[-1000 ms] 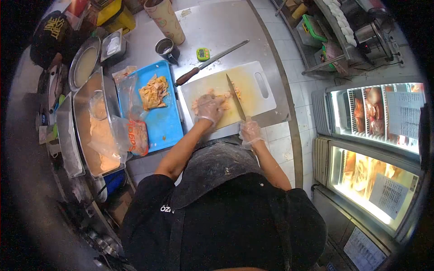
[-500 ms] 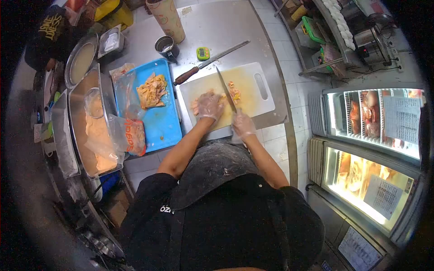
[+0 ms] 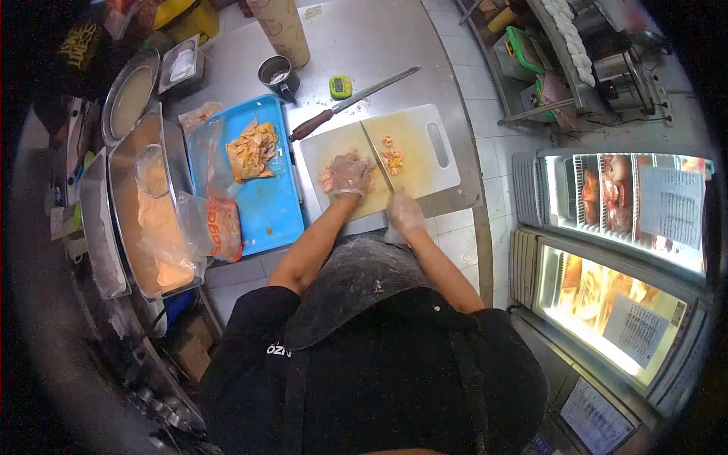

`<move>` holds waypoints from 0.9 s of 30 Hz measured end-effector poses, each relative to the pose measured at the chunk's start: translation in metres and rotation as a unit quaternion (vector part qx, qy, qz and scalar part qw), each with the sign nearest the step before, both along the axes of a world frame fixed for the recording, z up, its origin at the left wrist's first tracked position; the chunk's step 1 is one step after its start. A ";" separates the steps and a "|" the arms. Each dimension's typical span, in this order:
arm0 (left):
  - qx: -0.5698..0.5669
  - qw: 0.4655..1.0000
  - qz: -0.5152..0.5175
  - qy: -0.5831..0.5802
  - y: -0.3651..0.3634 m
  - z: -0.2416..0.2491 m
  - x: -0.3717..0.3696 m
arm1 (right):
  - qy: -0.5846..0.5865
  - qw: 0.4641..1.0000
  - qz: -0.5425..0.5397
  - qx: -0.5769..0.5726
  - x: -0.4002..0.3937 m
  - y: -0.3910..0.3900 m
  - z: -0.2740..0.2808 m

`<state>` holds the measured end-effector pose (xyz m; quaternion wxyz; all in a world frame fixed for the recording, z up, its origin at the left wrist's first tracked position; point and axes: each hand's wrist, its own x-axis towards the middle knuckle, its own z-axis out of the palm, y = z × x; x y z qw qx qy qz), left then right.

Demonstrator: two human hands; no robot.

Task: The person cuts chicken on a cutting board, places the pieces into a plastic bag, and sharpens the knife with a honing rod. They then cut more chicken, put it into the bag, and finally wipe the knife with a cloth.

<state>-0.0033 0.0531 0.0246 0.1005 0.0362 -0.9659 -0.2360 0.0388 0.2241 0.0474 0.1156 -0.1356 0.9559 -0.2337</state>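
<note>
1. slicing raw meat (image 3: 343,173) on the white cutting board (image 3: 425,163), the person is working with both hands in thin clear gloves.
2. the right hand (image 3: 404,212) is clenching its grip around the handle of the chef's knife (image 3: 377,158), whose blade is lying across the board between the meat and a few cut pieces (image 3: 392,155).
3. the left hand (image 3: 347,174) is pressing flat on the meat with its fingers spread, not closing around it; the meat is sitting on the left part of the board, just beside the blade.
4. compared with a second ago, the blade has been moving leftward across the board toward the holding hand, and the cut pieces are now lying clear on the blade's right side, so the cutting seems to be advancing slice by slice into the held piece.
5. a second long knife (image 3: 355,102) with a brown handle is lying unused on the steel worktop (image 3: 379,38), touching the board's far edge.
6. left of the board, a blue tray (image 3: 265,205) is carrying more orange meat pieces (image 3: 252,150), and a plastic bag (image 3: 216,227) is resting on its near edge.
7. a small green timer (image 3: 340,87) and a metal cup (image 3: 274,74) are standing farther back.
</note>
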 end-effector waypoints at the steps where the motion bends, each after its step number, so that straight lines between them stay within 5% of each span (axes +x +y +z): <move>1: -0.022 1.000 0.000 -0.007 -0.003 -0.001 0.000 | 0.003 1.000 -0.003 -0.002 -0.010 -0.007 -0.004; 5: 0.096 0.995 0.015 0.038 -0.014 0.022 0.004 | -0.027 0.999 -0.023 0.024 -0.036 -0.019 0.000; 9: 0.062 0.997 0.036 0.021 -0.019 0.025 0.013 | -0.137 0.989 -0.041 0.032 -0.014 -0.030 0.042; 16: -0.030 0.999 -0.022 -0.038 -0.019 0.009 0.003 | -0.144 0.988 -0.051 -0.021 0.046 0.021 0.015; 18: -0.027 0.999 -0.025 -0.040 -0.019 0.008 0.001 | -0.186 0.980 -0.040 0.067 0.051 0.021 0.046; 23: -0.029 0.994 -0.047 -0.091 -0.015 0.017 0.004 | -0.045 0.998 -0.038 0.014 0.002 -0.021 -0.014; 27: -0.046 0.993 0.000 -0.112 -0.014 0.016 -0.002 | -0.126 0.990 -0.047 0.041 -0.001 -0.016 0.021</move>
